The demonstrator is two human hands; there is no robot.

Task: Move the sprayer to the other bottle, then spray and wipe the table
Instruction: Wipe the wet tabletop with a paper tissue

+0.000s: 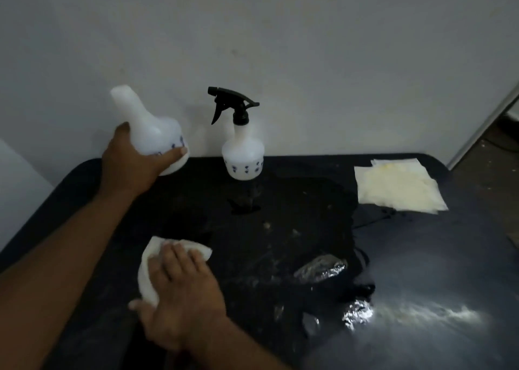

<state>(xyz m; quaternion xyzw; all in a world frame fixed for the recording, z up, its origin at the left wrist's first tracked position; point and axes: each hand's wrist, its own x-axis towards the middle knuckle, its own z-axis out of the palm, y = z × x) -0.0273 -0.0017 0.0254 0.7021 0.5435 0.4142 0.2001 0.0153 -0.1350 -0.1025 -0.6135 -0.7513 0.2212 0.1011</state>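
My left hand (127,163) grips a white bottle with no sprayer (153,129) at the table's back left, tilted to the left and lifted at its base. To its right stands a second white bottle (243,156), upright, with the black trigger sprayer (230,103) screwed on its neck. My right hand (179,294) presses flat on a white cloth (157,260) on the dark table (421,257) near the front left. The table surface around the middle looks wet and streaked.
A stack of pale yellowish cloths (396,186) lies at the back right of the table. A white wall (280,47) runs directly behind the bottles. Shiny wet patches (323,268) glisten at the centre and front right. The floor (491,173) shows beyond the right edge.
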